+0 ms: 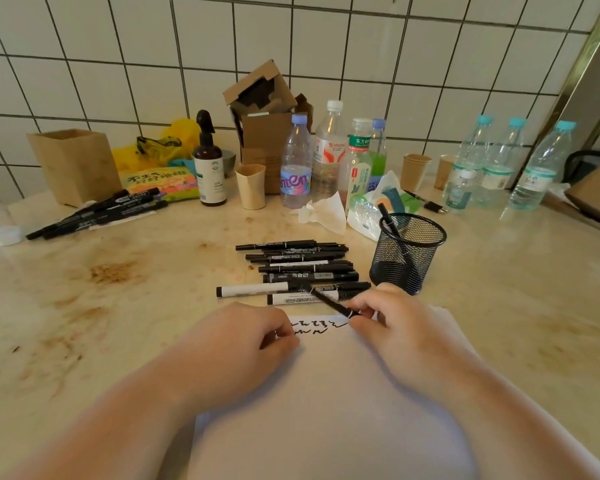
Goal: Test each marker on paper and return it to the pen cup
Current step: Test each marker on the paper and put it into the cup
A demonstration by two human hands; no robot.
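The head camera shows us our right hand (371,315) pinching a slim black marker (328,301) near its lower end, with the tip down at the top edge of the white sheet of paper (326,410), just right of two short rows of black scribbles (317,325). We judge the grip sits low for control of a short test stroke. The marker's long axis runs diagonally: the writing end points toward us and to the right, the tail leans away and to the left over the row of loose black and white markers (295,268) lying on the beige stained countertop (118,278).

Our left hand (257,337) rests on the paper with its fingers curled under, probably to pin the sheet. Whether it holds a cap we cannot tell.

The black wire-mesh pen cup (407,258) stands just beyond the right hand, one marker already leaning inside, so returning this one looks like a short reach. A second bunch of black markers (97,213) lies well apart at far left.
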